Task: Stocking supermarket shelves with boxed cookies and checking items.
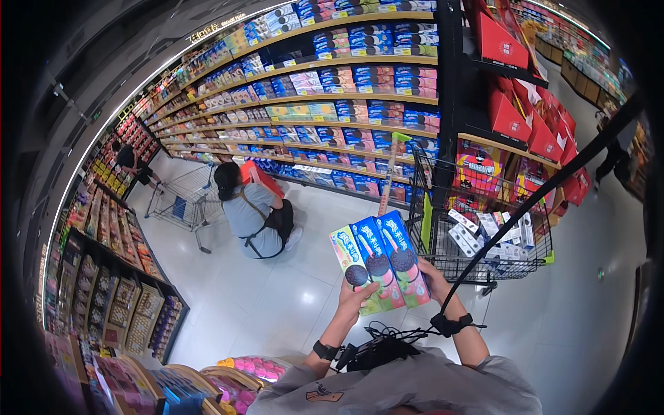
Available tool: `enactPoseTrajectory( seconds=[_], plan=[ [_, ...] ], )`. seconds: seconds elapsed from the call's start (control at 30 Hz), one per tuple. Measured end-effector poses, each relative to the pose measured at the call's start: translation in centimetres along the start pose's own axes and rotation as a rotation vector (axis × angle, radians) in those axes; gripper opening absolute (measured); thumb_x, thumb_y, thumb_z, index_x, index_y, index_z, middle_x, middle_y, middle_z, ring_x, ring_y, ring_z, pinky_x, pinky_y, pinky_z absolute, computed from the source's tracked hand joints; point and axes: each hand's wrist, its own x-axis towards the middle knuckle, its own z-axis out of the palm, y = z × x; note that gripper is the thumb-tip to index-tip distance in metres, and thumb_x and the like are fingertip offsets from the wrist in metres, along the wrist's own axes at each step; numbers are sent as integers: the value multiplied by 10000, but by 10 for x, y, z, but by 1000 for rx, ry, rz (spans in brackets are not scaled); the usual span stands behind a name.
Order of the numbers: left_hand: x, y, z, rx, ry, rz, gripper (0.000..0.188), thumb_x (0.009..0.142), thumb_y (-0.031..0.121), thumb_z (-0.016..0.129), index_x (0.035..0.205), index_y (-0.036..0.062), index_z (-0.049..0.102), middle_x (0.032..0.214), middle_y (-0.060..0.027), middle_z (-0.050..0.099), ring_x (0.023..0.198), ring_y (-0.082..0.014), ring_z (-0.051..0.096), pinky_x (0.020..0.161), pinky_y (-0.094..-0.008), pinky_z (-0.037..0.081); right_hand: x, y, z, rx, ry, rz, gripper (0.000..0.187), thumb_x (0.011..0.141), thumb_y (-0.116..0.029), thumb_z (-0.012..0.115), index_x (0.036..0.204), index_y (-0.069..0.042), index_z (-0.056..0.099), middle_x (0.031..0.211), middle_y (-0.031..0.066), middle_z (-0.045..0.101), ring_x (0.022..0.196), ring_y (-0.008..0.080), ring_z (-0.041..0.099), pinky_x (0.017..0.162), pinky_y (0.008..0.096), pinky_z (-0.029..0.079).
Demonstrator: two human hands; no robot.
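Note:
Three long cookie boxes (379,257), blue, green and pink with dark sandwich cookies printed on them, are held side by side in front of my body. My left hand (355,297) grips their left side near the lower end, its thumb lying over the front. On the right side, my right hand (433,279) presses against the outer box, its fingers partly hidden behind it. Just beyond the boxes on the right stands a black wire shopping cart (532,266) with green trim. Several white cartons (465,239) lie inside the cart.
Ahead, a long shelf (387,98) carries rows of cookie packages. A person in an apron (257,220) crouches left of centre, near a grey cart (181,207); another person (128,158) is farther left. Red gift boxes (508,111) stand right. A black cable (546,187) crosses the view.

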Motion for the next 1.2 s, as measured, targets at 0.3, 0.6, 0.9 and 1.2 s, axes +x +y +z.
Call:
enactPoseTrajectory(
  seconds=[0.3, 0.6, 0.9, 1.2],
  plan=[
    [25, 17, -57, -114, 141, 4, 400, 856, 41, 627, 1231, 51, 488, 1077, -53, 622, 933, -175, 636, 823, -337, 535, 55, 10, 27, -214, -65, 121, 601, 846, -236, 599, 1361, -8, 390, 1246, 97, 540, 1095, 164, 552, 914, 300, 472],
    [115, 60, -210, -609, -4, -7, 465, 921, 180, 570, 1334, 40, 410, 1262, -98, 552, 1133, -244, 561, 983, -403, 455, 188, 101, 57, -193, 19, 140, 525, 962, -472, 460, 1235, -27, 511, 1084, 77, 626, 881, 153, 633, 772, 301, 534],
    [206, 113, -323, -566, -29, 30, 367, 879, 138, 626, 1209, 26, 510, 1146, -83, 615, 1021, -214, 619, 915, -371, 502, 303, 129, 119, 155, 144, 60, 519, 930, -435, 404, 1198, -2, 503, 1060, 148, 634, 989, 276, 622, 888, 408, 490],
    [304, 144, -318, -658, 15, 45, 297, 863, 31, 613, 1148, 15, 533, 1066, -87, 626, 954, -192, 642, 796, -321, 547, 386, 129, 151, 240, 155, 59, 450, 906, -404, 371, 1041, -12, 546, 940, 147, 606, 652, 286, 630, 588, 361, 505]
  ],
)
